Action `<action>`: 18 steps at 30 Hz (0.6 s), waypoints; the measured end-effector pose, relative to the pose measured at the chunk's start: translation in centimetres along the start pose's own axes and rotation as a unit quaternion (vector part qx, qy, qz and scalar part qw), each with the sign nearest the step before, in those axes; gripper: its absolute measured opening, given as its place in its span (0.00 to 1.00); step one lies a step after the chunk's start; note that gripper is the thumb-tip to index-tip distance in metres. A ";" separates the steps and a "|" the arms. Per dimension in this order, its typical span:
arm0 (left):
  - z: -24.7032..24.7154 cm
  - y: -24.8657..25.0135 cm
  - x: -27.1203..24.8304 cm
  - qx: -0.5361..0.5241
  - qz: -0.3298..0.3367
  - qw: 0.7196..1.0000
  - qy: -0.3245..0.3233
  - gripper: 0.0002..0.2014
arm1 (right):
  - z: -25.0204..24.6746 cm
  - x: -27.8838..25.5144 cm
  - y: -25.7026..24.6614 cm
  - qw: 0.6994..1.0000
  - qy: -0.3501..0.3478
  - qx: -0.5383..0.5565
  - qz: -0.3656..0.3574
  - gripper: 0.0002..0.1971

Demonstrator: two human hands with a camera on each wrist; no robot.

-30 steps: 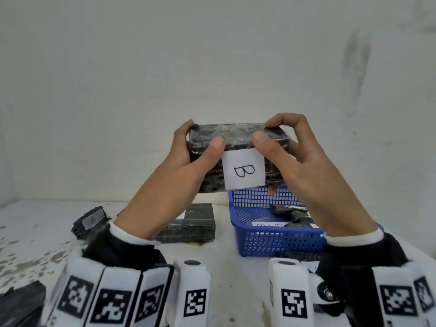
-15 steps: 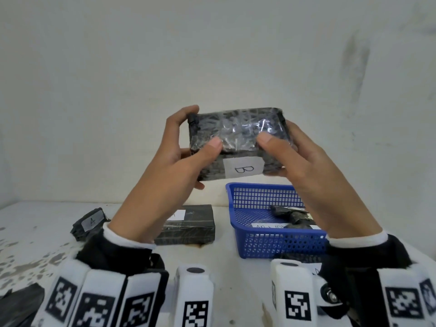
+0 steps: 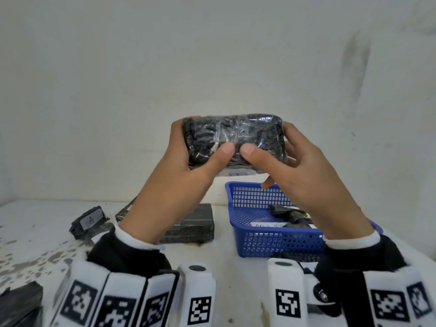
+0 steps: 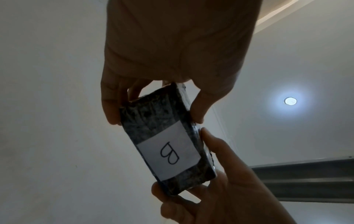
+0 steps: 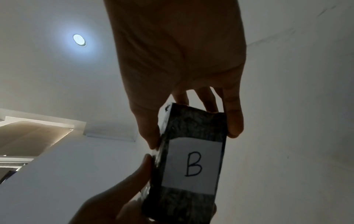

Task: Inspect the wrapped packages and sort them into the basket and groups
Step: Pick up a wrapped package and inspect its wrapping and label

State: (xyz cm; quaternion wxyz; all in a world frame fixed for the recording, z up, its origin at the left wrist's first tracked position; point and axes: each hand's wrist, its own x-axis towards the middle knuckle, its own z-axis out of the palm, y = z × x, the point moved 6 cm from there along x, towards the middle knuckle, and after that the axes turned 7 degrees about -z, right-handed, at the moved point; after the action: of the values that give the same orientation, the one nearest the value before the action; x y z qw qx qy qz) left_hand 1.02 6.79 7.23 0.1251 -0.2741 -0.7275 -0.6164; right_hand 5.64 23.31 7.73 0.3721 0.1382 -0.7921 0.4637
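White plaster wall (image 3: 212, 67) is filling the background, and beneath it a pale table (image 3: 35, 232) with flaking grey patches is running across the near part of the scene. Both hands are holding one black wrapped package (image 3: 232, 140) up in the air above the table, just above the far left corner of a blue mesh basket (image 3: 271, 241). The left hand (image 3: 179, 182) is gripping the package's left end, thumb pressing on the near face and fingers curling round the far side. The right hand (image 3: 304, 180) is gripping the right end in the same way, its thumb lying just beside the left thumb on the shiny film. The package is lying level with its broad crinkled face turned toward the head camera, and its white label (image 4: 168, 153) is facing downward, showing only as a thin white edge from above; the wrist views are showing the label plainly, with a handwritten letter B on it. Inside the basket a few dark wrapped pieces (image 3: 289, 214) are lying on a white paper with writing too blurred to read. On the table to the left of the basket a flat black package (image 3: 191, 226) is lying partly hidden behind the left wrist, and further left a smaller black package with a white label (image 3: 88, 221) is sitting tilted. A ceiling lamp (image 5: 79, 39) is glowing overhead in the wrist views.
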 end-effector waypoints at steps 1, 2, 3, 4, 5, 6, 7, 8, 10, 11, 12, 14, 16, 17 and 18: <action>0.1 0.1 -0.1 0.007 0.003 1.000 0.003 0.25 | 0.0 -0.1 0.0 1.000 0.005 -0.002 -0.001 0.32; 0.1 0.2 -0.1 0.010 0.005 1.000 0.005 0.26 | 0.0 -0.1 -0.1 1.000 0.009 -0.002 0.001 0.31; 0.1 0.2 -0.1 0.009 0.007 1.000 0.006 0.25 | 0.1 -0.1 -0.2 1.000 0.009 0.000 0.003 0.30; 0.1 0.2 -0.1 0.008 0.008 1.000 0.006 0.23 | 0.1 -0.2 -0.3 1.000 0.007 0.002 0.008 0.29; 0.1 0.1 0.0 0.007 0.008 1.000 0.006 0.20 | 0.1 -0.3 -0.4 1.000 0.006 0.005 0.013 0.28; 0.0 0.0 0.1 0.004 0.006 1.000 0.006 0.18 | 0.1 -0.3 -0.5 1.000 0.006 0.007 0.018 0.26; -0.1 -0.2 0.3 -0.001 -0.001 1.000 0.006 0.16 | 0.0 -0.3 -0.5 1.000 0.007 0.008 0.021 0.24; -0.2 -0.4 0.5 -0.008 -0.009 1.000 0.005 0.16 | -0.1 -0.3 -0.6 1.000 0.009 0.007 0.021 0.23; -0.2 -0.6 0.7 -0.014 -0.021 1.000 -0.002 0.14 | -0.2 -0.3 -0.6 1.000 0.010 0.008 0.020 0.22; -0.2 -0.6 0.7 -0.014 -0.021 1.000 -0.005 0.14 | -0.2 -0.3 -0.6 1.000 0.011 0.011 0.022 0.22; -0.2 -0.5 0.7 -0.015 -0.020 1.000 -0.007 0.14 | -0.2 -0.3 -0.5 0.999 0.011 0.017 0.025 0.23; -0.3 -0.5 0.7 -0.018 -0.018 1.000 -0.003 0.15 | -0.2 -0.2 -0.4 0.999 0.011 0.029 0.030 0.23; -0.4 -0.4 0.6 -0.019 -0.018 1.000 0.002 0.14 | -0.2 -0.2 -0.5 0.999 0.009 0.031 0.030 0.23; -0.4 -0.5 0.6 -0.023 -0.018 1.000 0.006 0.14 | -0.3 -0.2 -0.5 0.999 0.009 0.030 0.031 0.22; -0.4 -0.5 0.6 -0.030 -0.020 0.999 0.010 0.14 | -0.3 -0.2 -0.4 0.999 0.011 0.029 0.033 0.21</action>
State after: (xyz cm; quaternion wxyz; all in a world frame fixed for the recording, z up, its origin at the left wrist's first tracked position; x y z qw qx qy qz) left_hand 0.20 6.48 7.25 0.1120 -0.2570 -0.7125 -0.6433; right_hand 6.19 23.34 7.96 0.3611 0.1180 -0.7786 0.4995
